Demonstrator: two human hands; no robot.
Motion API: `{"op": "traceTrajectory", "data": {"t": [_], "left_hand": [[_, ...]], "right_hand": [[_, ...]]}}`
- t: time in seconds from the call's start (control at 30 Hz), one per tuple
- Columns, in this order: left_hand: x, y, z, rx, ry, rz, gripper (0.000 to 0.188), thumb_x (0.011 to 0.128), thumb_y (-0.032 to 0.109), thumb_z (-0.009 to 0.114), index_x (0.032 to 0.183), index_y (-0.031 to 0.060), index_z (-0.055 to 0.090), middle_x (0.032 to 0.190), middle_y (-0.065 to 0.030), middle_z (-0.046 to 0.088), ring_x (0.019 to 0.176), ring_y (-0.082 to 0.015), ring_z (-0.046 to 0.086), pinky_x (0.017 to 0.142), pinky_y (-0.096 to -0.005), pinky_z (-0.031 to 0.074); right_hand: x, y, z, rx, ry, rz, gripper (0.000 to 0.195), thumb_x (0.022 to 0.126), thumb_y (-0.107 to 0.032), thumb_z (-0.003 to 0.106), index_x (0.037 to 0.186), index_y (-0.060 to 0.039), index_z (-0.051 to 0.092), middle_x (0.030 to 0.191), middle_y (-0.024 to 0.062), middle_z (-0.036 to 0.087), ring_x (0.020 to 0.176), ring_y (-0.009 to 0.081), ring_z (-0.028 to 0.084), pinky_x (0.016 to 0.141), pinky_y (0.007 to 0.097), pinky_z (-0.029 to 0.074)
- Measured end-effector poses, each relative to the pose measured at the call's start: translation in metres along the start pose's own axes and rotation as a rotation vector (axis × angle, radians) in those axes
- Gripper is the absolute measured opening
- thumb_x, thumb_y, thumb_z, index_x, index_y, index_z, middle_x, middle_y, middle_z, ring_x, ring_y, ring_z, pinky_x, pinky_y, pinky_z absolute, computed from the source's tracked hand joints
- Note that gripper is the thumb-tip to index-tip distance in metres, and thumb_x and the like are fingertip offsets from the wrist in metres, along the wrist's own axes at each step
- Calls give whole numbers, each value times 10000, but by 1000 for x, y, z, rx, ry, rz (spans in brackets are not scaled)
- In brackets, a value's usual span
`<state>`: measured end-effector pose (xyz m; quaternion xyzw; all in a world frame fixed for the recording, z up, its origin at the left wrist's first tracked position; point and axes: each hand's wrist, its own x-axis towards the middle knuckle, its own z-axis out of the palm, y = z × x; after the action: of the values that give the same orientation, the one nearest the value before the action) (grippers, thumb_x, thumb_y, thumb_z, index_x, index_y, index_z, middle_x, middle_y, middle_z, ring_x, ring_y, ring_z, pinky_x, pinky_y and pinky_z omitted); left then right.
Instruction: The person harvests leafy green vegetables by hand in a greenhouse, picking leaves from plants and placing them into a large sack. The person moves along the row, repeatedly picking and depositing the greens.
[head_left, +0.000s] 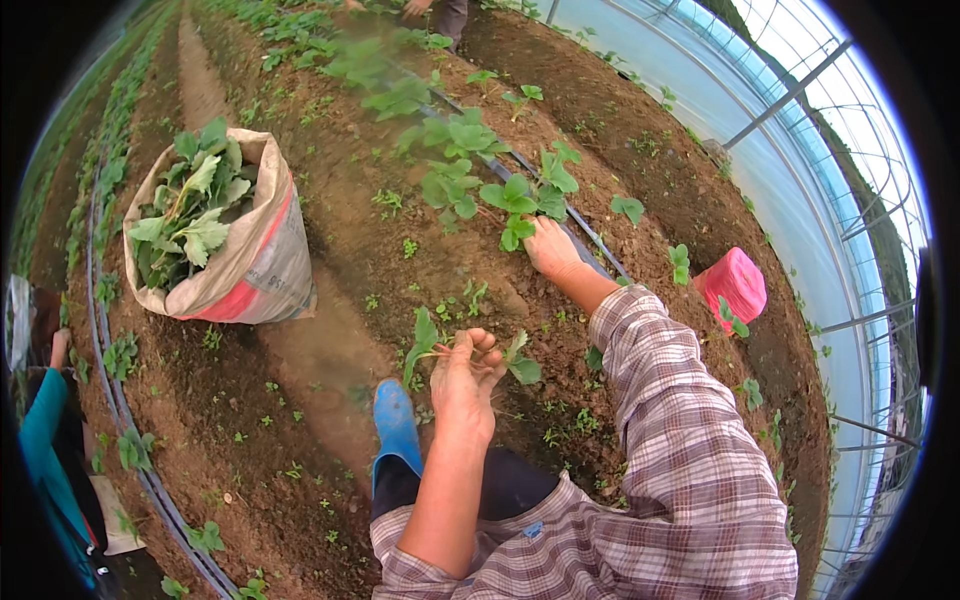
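Pinched in my left hand (465, 382) are reddish stems of strawberry seedlings (422, 337), with leaves sticking out on both sides. My right hand (551, 247) reaches in at the base of a leafy strawberry plant (511, 196) beside the black drip hose (589, 232); its fingertips are hidden behind leaves, so what they touch cannot be told. Up and to the left of my hands stands a woven plastic sack (289, 240), its top rolled open, filled with cut strawberry leaves (199, 202).
A roll of pink twine (736, 289) lies on the soil at right. My blue rubber boot (396, 416) stands in the furrow. One co-worker in a teal sleeve (45, 420) is at far left, another's dark trouser leg (452, 21) at the top. Greenhouse plastic film (765, 165) runs along the right.
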<state>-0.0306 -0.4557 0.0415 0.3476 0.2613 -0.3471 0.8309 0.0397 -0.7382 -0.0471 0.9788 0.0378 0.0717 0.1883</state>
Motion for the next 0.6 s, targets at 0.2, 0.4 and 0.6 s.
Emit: {"op": "traceTrajectory", "data": {"t": [0.2,0.4,0.6], "left_hand": [[5,-3,-6,-3,-72,16,186,887,282,547,958,112,570,929,-21,604,800,-155,561,795,-372,428],[2,-2,-3,13,-38,8,189,887,283,547,962,110,569,931,-23,606,803,-155,562,792,-369,426],[-3,0,2,10,-10,-9,175,906,255,526,944,90,571,895,-14,600,752,-122,560,769,-347,443]], "right_hand": [[-25,-5,0,182,124,63,302,731,-79,504,1018,5,549,1170,137,472,1052,285,464,860,352,407],[-10,-2,6,130,19,71,248,758,-103,501,972,-20,595,1153,145,494,1048,279,477,874,363,405],[9,7,26,89,-156,180,200,757,-139,525,898,-32,618,1039,141,570,980,284,538,785,357,463]]}}
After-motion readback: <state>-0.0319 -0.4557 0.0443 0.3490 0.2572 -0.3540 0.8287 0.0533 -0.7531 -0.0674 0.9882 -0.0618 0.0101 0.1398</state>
